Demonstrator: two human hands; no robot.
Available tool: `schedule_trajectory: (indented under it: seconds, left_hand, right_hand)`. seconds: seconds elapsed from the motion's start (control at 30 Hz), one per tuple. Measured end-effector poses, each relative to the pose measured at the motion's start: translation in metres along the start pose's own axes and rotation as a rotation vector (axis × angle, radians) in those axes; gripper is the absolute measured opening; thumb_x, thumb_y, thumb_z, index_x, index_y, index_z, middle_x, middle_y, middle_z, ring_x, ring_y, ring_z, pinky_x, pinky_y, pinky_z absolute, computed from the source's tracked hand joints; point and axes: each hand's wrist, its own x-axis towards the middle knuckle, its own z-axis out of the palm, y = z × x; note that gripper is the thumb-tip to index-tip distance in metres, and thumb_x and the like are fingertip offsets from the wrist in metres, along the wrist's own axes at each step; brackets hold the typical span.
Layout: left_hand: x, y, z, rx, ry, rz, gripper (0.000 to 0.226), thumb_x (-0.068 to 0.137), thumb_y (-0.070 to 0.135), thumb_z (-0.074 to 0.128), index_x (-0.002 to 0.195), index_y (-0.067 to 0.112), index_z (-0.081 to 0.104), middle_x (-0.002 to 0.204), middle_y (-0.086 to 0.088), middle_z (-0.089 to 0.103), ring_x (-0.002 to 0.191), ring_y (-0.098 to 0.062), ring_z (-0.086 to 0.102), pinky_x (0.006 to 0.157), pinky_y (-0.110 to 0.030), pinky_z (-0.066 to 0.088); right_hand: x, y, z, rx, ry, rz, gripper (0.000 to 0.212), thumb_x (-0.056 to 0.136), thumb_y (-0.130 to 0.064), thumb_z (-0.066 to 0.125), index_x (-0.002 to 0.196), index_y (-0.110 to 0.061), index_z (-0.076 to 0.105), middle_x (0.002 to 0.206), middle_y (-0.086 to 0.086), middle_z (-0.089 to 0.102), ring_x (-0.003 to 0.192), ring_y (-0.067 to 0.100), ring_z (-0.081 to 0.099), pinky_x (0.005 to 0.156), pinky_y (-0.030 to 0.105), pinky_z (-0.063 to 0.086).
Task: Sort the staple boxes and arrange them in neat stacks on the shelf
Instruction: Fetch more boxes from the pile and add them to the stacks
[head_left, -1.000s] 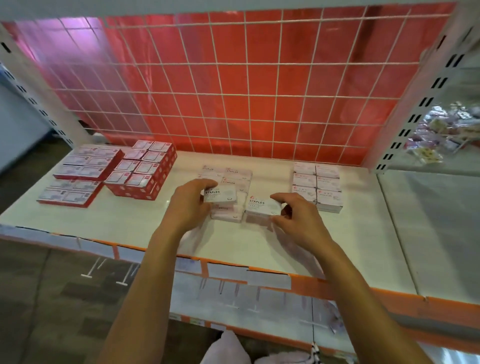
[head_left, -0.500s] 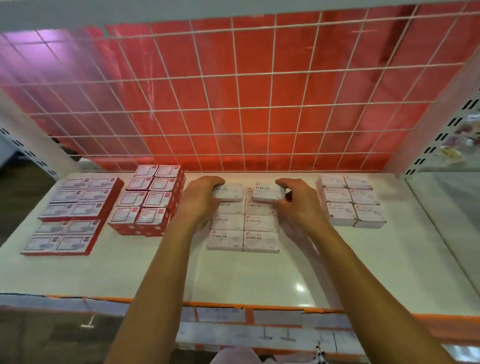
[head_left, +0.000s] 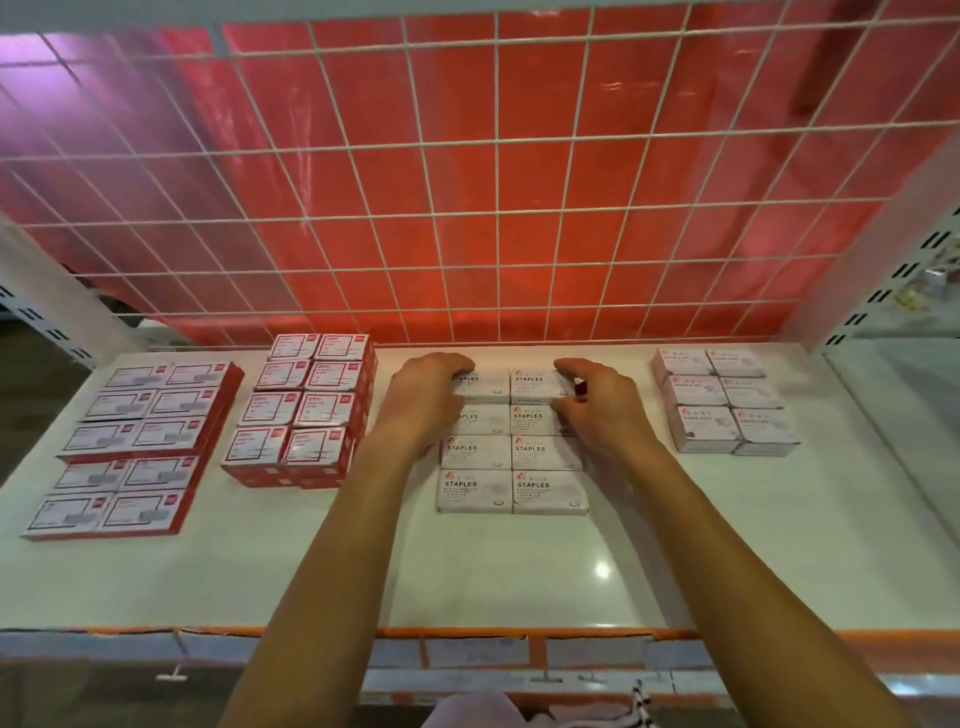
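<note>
Gripping the back-left white box (head_left: 485, 387) with the left hand (head_left: 423, 397), with fingers curled over its far edge. Pinching the back-right white box (head_left: 535, 387) with the right hand (head_left: 602, 408), between thumb and curled fingers. Sitting side by side in the rear row of the white STAPLES block (head_left: 475, 488), two wide and four deep, at mid shelf (head_left: 493, 571). Flanked on the left by a red stack (head_left: 306, 415) and flat red boxes (head_left: 130, 447), on the right by pale boxes (head_left: 722, 402), well apart. Backed by a white wire grid (head_left: 467, 213).
</note>
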Motion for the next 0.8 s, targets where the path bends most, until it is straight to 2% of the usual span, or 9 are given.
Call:
schedule_trajectory:
  seconds: [0.13, 0.17, 0.23, 0.33, 0.5, 0.57, 0.63, 0.7, 0.8]
  left_hand:
    - [0.0001, -0.0013, -0.0005, 0.039, -0.004, 0.01, 0.049, 0.087, 0.008, 0.061, 0.134, 0.02, 0.052, 0.13, -0.007, 0.058, 0.117, -0.025, 0.053, 0.098, -0.033, 0.04]
    - [-0.0001, -0.0016, -0.0002, 0.029, -0.01, -0.006, 0.05, 0.087, 0.01, 0.062, 0.135, 0.019, 0.051, 0.129, -0.008, 0.058, 0.116, -0.026, 0.054, 0.098, -0.034, 0.041]
    - [-0.0007, -0.0026, 0.0007, -0.012, -0.017, -0.039, 0.05, 0.087, 0.011, 0.062, 0.135, 0.019, 0.051, 0.126, -0.008, 0.061, 0.113, -0.026, 0.057, 0.096, -0.034, 0.044]
    - [-0.0005, -0.0035, 0.0006, -0.025, -0.014, -0.056, 0.045, 0.087, 0.013, 0.062, 0.131, 0.019, 0.054, 0.121, -0.007, 0.065, 0.109, -0.026, 0.059, 0.093, -0.033, 0.045]
    - [-0.0017, -0.0025, -0.0001, 0.0, -0.018, -0.065, 0.046, 0.087, 0.013, 0.061, 0.132, 0.018, 0.054, 0.119, -0.007, 0.066, 0.111, -0.026, 0.058, 0.094, -0.033, 0.044]
    - [-0.0024, -0.0017, -0.0007, 0.007, -0.018, -0.06, 0.046, 0.087, 0.013, 0.061, 0.132, 0.017, 0.054, 0.119, -0.007, 0.066, 0.112, -0.026, 0.057, 0.095, -0.033, 0.044]
    - [-0.0025, -0.0007, -0.0017, 0.005, -0.017, -0.06, 0.044, 0.087, 0.013, 0.062, 0.131, 0.017, 0.056, 0.118, -0.008, 0.066, 0.112, -0.027, 0.057, 0.095, -0.034, 0.045]
    - [-0.0031, 0.0005, -0.0028, 0.007, -0.018, -0.065, 0.043, 0.087, 0.013, 0.062, 0.13, 0.017, 0.056, 0.117, -0.008, 0.066, 0.112, -0.027, 0.057, 0.094, -0.034, 0.044]
    - [-0.004, 0.0018, -0.0037, 0.015, -0.018, -0.067, 0.042, 0.088, 0.013, 0.062, 0.129, 0.017, 0.056, 0.117, -0.008, 0.067, 0.112, -0.028, 0.057, 0.094, -0.035, 0.045]
  right_hand:
    - [0.0005, -0.0017, 0.0022, -0.039, 0.027, -0.004, 0.046, 0.085, -0.003, 0.064, 0.13, -0.013, 0.056, 0.122, 0.006, 0.062, 0.105, 0.023, 0.061, 0.094, 0.034, 0.05]
    - [0.0008, -0.0024, 0.0023, -0.027, 0.027, 0.003, 0.046, 0.085, -0.003, 0.064, 0.129, -0.013, 0.056, 0.122, 0.007, 0.063, 0.105, 0.025, 0.061, 0.094, 0.041, 0.051]
    - [0.0015, -0.0035, 0.0016, -0.03, 0.028, 0.008, 0.047, 0.083, -0.004, 0.066, 0.128, -0.012, 0.056, 0.12, 0.009, 0.064, 0.103, 0.027, 0.062, 0.091, 0.044, 0.052]
    - [0.0024, -0.0032, 0.0003, -0.09, 0.037, -0.002, 0.048, 0.083, -0.008, 0.068, 0.129, -0.011, 0.056, 0.12, 0.008, 0.064, 0.106, 0.025, 0.061, 0.097, 0.037, 0.048]
    - [0.0021, -0.002, -0.0011, -0.077, 0.032, -0.006, 0.044, 0.082, -0.008, 0.069, 0.125, -0.013, 0.058, 0.114, 0.007, 0.066, 0.097, 0.022, 0.064, 0.091, 0.034, 0.051]
    - [0.0026, -0.0011, -0.0031, -0.096, 0.018, -0.018, 0.043, 0.083, -0.007, 0.069, 0.124, -0.014, 0.058, 0.115, 0.006, 0.066, 0.091, 0.018, 0.062, 0.08, 0.019, 0.049]
    - [0.0036, -0.0002, -0.0046, -0.101, 0.007, -0.018, 0.042, 0.083, -0.006, 0.068, 0.122, -0.014, 0.058, 0.116, 0.006, 0.065, 0.085, 0.015, 0.059, 0.061, 0.002, 0.042]
    - [0.0043, 0.0008, -0.0055, -0.081, -0.002, -0.005, 0.04, 0.083, -0.002, 0.066, 0.121, -0.013, 0.058, 0.115, 0.007, 0.063, 0.082, 0.014, 0.057, 0.049, -0.002, 0.038]
    - [0.0054, 0.0011, -0.0059, -0.085, -0.022, -0.005, 0.039, 0.084, -0.002, 0.065, 0.121, -0.013, 0.056, 0.117, 0.006, 0.061, 0.085, 0.014, 0.055, 0.047, -0.001, 0.038]
